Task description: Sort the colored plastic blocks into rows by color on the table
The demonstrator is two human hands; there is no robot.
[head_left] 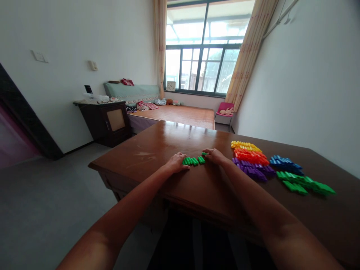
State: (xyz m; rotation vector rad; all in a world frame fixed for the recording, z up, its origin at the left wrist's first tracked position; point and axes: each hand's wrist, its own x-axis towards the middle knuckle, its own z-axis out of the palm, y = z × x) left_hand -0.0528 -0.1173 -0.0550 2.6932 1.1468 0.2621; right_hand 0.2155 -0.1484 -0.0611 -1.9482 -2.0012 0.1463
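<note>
A short row of green plastic pieces, shaped like clothes pegs [194,161], lies on the brown table in front of me. My left hand [176,162] is at the row's left end, with thumb and fingers closed round the end piece. At the right end, my right hand [215,155] pinches one more green peg [205,153] between thumb and fingers, just apart from the row. Farther right lie grouped pegs: yellow [245,145], orange [251,156], purple [253,169], blue [285,164] and a larger green group [306,182].
The wooden table [135,153] has its front edge close to my body. Beyond it stand a bed [185,114] with cloths on it, a dark cabinet [109,122] on the left and a pink chair [225,108] by the window. A white wall [303,90] rises on the right.
</note>
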